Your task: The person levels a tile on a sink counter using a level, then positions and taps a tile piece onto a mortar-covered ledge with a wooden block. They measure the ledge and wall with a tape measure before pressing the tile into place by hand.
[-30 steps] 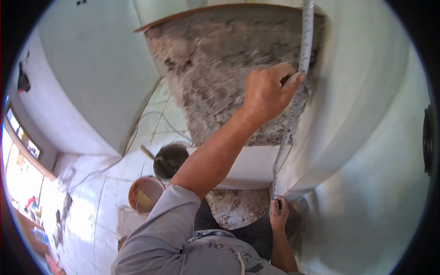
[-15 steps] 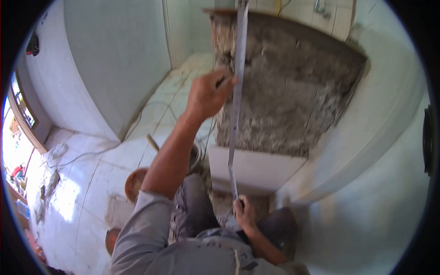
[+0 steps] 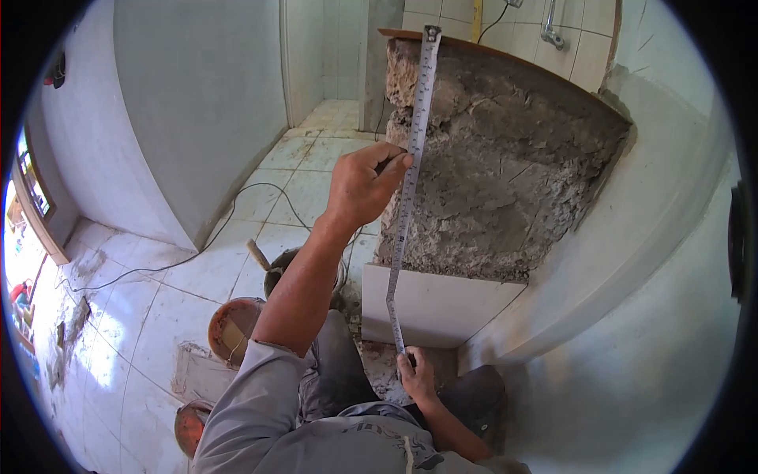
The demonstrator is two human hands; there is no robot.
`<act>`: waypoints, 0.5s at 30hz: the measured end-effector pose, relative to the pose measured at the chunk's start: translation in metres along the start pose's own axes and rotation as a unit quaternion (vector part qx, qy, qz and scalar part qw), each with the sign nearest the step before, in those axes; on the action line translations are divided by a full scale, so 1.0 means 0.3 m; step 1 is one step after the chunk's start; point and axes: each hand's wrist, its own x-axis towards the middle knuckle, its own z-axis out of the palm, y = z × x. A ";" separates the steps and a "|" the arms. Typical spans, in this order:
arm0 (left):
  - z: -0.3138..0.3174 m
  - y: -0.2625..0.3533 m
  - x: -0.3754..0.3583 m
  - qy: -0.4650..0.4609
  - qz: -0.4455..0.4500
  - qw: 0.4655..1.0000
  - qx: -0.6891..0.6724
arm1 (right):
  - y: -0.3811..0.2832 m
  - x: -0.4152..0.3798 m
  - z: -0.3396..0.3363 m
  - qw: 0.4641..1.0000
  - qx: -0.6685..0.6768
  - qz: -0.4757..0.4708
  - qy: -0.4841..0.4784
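Hidden or unclear: the tape measure's case is not visible; the lower end of the tape measure (image 3: pixel 407 189) disappears into the right hand (image 3: pixel 416 375), so what lies under the fingers cannot be made out. The printed markings on the blade are too small to read. The person's lower body is cut off by the bottom edge of the view, and the lens bends straight edges throughout.

Orientation: the tape runs nearly vertical, its long axis leaning slightly to the right toward the top. Its hooked end sits at the upper edge of the rough mortar wall (image 3: pixel 505 166); its lower end is down at floor level, just in front of the white tile (image 3: pixel 442 304) set along the base of that wall. The blade lies flat against the mortar face near its left edge.

Left hand (image 3: pixel 362 186): raised, its grip closed on the tape about midway up, thumb and fingers pinching the blade against the wall.

Right hand: low, grip closed on the tape's bottom end, near the rubble at the foot of the tile.

Surroundings: a dark bucket (image 3: pixel 288 268), an orange bucket (image 3: pixel 233 328) and a cable (image 3: pixel 197 253) lie on the tiled floor (image 3: pixel 150 316) to the person's left.
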 end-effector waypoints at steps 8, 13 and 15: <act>-0.009 -0.041 -0.006 -0.001 0.001 1.000 0.019 | -0.037 0.036 0.001 0.988 0.082 0.127 -0.016; -0.015 -0.055 -0.007 0.008 0.036 0.999 0.036 | -0.033 0.055 0.022 0.983 0.095 0.155 -0.037; -0.014 -0.061 -0.004 0.001 0.017 0.999 0.040 | -0.040 0.058 0.026 0.979 0.105 0.168 -0.054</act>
